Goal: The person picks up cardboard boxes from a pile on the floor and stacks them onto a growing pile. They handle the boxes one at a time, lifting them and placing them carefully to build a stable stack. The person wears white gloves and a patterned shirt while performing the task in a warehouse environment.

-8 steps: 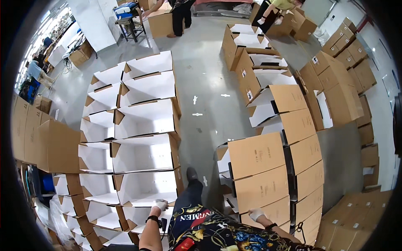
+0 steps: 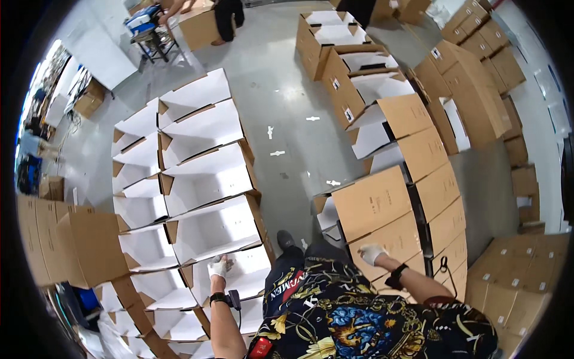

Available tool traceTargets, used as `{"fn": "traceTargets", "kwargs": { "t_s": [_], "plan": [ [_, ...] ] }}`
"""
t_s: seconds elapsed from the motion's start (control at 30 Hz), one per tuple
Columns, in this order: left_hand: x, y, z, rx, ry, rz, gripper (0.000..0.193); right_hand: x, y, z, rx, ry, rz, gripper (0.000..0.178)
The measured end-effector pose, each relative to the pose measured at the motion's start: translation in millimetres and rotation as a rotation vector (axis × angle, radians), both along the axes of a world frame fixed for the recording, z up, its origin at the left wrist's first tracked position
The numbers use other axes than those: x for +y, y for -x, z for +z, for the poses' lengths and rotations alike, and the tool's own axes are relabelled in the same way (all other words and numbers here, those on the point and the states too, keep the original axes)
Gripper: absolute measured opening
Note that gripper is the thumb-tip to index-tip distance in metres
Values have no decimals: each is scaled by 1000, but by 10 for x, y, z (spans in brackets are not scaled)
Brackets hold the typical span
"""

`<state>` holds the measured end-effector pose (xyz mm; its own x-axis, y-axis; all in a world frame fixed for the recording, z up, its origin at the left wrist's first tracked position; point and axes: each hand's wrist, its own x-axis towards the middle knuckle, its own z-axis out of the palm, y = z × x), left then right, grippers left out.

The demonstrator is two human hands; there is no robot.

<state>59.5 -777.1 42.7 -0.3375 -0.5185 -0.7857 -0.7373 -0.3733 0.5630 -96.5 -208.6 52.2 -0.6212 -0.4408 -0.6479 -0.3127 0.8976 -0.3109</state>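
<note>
My left hand [image 2: 220, 267], in a pale glove with a dark band and a small device at the wrist, hovers over a white-lined open carton [image 2: 242, 272] in the left block. Its fingers are loosely bent and slightly apart, with nothing visible in them. My right hand [image 2: 372, 255], also gloved, hangs above the closed brown flaps of a carton [image 2: 385, 239] on the right. Its fingers are loosely spread, holding nothing I can see. Whether it touches the cardboard I cannot tell. My shoe [image 2: 286, 240] is on the grey floor between the two rows.
Several open white-lined cartons [image 2: 200, 128] extend ahead on the left. On the right, open cartons [image 2: 335, 36] stand beyond the closed ones. Stacked brown boxes [image 2: 520, 281] line the right side; a tall carton [image 2: 92, 248] stands at the left. A person [image 2: 227, 18] is near a stool [image 2: 152, 45].
I have stepped forward along the aisle, and the cartons have shifted and tilted in view. Both my hands sit higher in the picture. The far-right person is now mostly out of frame.
</note>
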Motion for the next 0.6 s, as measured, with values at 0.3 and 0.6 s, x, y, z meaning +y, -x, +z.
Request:
{"fn": "traceTargets", "kwargs": {
  "t_s": [0.3,0.6],
  "plan": [
    [-402,-210,-116,-232,-180,74,16,-821,1367,174,159,130,-190,19],
    [-683,781,-145,-407,-125,99,13,-1123,3085,-259,80,193,-290,20]
  ]
}}
